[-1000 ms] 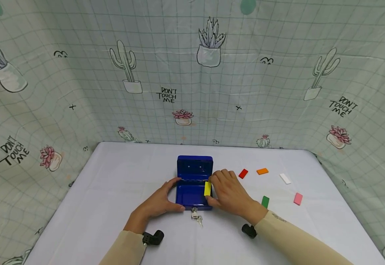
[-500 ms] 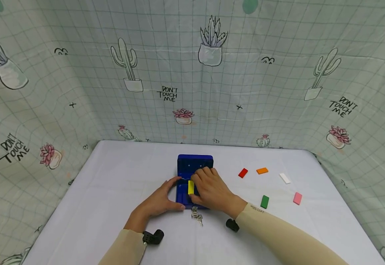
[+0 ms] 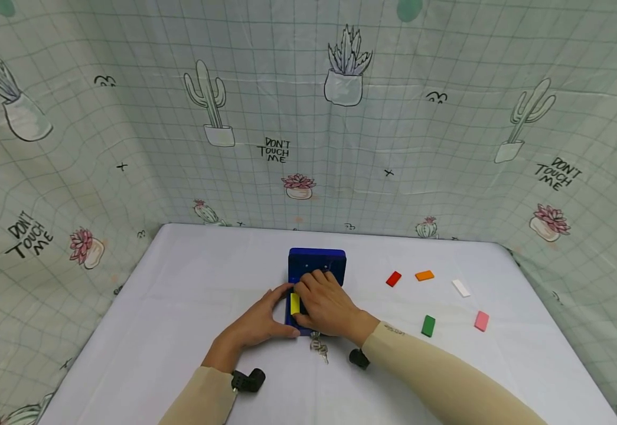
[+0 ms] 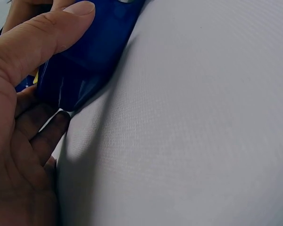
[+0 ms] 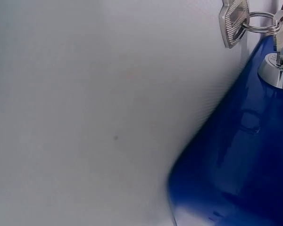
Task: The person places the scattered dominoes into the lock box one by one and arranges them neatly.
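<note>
A small blue cash box stands on the table with its lid raised. My left hand holds the box by its left side, thumb at the front corner and fingers toward the back. In the left wrist view the thumb lies against the blue wall. Over the box's interior, my right hand pinches a yellow rectangular block close to the inner left wall; whether the block touches the floor of the box is hidden. From the front lock hang keys on a ring.
Right of the box lie loose blocks: red, orange, white, pink and green. A white cloth covers the table. Behind it hangs a curtain printed with cacti.
My right hand has carried the yellow block leftward, from the box's right side across to its left side. The left hand has kept its hold on the box.
</note>
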The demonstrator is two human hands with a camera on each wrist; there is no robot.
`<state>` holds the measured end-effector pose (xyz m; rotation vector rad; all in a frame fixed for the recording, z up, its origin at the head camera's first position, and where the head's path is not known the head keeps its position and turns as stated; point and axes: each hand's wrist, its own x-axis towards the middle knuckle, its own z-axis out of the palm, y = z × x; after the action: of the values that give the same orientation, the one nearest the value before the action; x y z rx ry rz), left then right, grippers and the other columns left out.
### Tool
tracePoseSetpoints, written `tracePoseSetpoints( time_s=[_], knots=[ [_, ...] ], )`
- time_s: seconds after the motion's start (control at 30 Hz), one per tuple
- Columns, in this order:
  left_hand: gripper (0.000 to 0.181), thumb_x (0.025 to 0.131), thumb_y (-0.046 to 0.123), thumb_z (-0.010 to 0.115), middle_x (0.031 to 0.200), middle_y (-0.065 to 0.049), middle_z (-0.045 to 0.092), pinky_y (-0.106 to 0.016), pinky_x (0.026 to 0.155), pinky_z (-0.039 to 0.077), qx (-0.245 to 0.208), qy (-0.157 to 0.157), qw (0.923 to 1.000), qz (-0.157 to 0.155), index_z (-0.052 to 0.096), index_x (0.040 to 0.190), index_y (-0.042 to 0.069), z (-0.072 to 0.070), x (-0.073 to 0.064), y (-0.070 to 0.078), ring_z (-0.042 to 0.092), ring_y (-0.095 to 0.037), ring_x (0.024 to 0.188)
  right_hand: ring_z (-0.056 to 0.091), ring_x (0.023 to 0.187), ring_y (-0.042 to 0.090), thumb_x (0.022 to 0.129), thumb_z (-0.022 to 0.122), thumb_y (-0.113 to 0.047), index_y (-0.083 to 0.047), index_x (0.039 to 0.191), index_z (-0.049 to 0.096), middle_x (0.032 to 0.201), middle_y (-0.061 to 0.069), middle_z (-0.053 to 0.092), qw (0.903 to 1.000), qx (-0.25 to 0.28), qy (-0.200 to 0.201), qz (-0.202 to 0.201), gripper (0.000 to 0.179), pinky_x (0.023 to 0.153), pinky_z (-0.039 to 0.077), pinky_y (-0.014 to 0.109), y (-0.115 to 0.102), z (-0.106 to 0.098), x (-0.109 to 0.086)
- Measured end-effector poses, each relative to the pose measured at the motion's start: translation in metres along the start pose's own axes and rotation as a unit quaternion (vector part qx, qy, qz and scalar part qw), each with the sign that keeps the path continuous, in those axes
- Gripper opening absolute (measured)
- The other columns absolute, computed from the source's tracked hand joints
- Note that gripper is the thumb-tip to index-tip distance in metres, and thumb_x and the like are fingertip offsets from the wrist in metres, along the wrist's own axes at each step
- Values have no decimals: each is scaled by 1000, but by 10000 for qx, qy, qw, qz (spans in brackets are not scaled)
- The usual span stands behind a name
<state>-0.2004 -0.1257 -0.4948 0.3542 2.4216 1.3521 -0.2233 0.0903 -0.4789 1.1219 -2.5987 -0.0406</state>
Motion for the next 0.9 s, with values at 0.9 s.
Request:
tracePoseSetpoints(
  time_s=[0.9],
  knots=[
    [107, 79, 40, 93, 175, -16, 24, -74, 124, 17, 58, 44, 10000, -63, 33, 166, 28, 2, 0, -2, 10, -44, 163, 54, 107, 21, 97, 69, -56, -13, 127, 67, 117, 1, 64, 9985, 162, -517, 48, 53, 91, 46, 38, -2, 2, 6]
  ],
)
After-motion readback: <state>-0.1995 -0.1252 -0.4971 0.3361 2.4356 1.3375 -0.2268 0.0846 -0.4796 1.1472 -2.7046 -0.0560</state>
